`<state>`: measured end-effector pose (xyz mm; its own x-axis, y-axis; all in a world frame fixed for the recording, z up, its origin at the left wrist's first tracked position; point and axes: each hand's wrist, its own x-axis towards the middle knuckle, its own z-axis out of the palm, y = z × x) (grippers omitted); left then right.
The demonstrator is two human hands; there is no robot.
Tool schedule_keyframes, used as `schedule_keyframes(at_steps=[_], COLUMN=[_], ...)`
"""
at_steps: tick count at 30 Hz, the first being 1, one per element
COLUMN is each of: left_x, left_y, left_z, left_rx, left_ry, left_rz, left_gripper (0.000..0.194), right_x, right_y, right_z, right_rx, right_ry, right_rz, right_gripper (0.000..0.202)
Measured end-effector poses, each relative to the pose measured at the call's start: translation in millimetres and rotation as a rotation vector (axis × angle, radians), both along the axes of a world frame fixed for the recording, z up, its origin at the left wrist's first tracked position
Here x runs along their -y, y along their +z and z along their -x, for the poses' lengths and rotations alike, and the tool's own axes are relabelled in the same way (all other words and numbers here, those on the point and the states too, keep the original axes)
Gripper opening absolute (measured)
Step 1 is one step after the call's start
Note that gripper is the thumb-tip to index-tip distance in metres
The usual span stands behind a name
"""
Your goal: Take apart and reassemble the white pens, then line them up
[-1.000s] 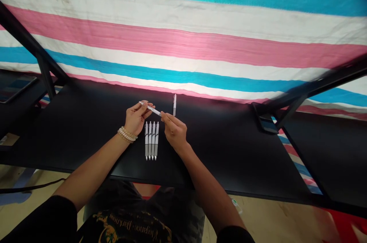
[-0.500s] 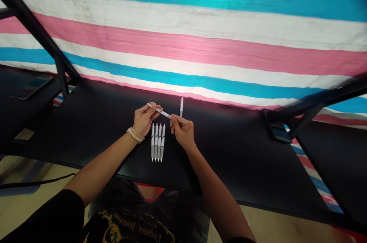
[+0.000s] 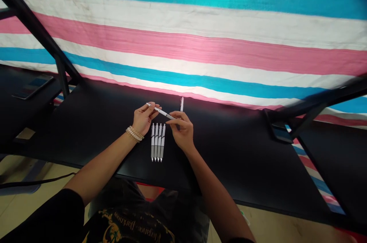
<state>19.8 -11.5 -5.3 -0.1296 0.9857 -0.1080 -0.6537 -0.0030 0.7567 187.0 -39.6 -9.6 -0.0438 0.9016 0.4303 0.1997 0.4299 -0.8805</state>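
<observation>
My left hand (image 3: 143,118), with a beaded bracelet (image 3: 134,134) at its wrist, is closed on a white and grey pen (image 3: 162,112) near its clicker end. The pen slants down to the right above the table. My right hand (image 3: 182,130) is at the pen's grey end, thumb and forefinger spread apart on either side of it. Below my hands several like pens (image 3: 158,141) lie side by side in a row, tips toward me. Another white pen (image 3: 181,104) lies beyond my right hand, which hides its lower part.
The black table (image 3: 229,151) has a striped sheet (image 3: 200,55) rising behind it. Black metal supports stand at the left (image 3: 43,32) and right (image 3: 323,97). A flat dark glossy object (image 3: 33,86) lies at the far left, near a small brown piece (image 3: 25,133).
The fingers of my right hand have spread from their pinch on the pen's grey end. My left hand still holds the pen, nearly in place.
</observation>
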Motion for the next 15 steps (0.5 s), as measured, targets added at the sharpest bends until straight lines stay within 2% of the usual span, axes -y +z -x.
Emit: schedule_keyframes(at_steps=[3, 7, 11, 15], left_x=[0.0, -0.6, -1.0, -1.2], left_y=[-0.6, -2.1, -3.1, -2.1], left_z=[-0.8, -0.5, 0.1, 0.9], left_rx=[-0.004, -0.004, -0.008, -0.012], left_ry=[0.011, 0.007, 0.009, 0.005], left_rz=[-0.003, -0.013, -0.018, -0.011], left_gripper=[0.027, 0.028, 0.027, 0.028], right_x=[0.0, -0.9, -1.3, -1.6], right_y=[1.8, 2.2, 0.4, -0.4], right_z=[-0.4, 0.5, 1.6, 0.1], right_rx=[-0.071, -0.071, -0.142, -0.044], right_ry=[-0.002, -0.016, -0.017, -0.023], right_rz=[0.068, 0.049, 0.138, 0.035], right_gripper=[0.026, 0.014, 0.030, 0.014])
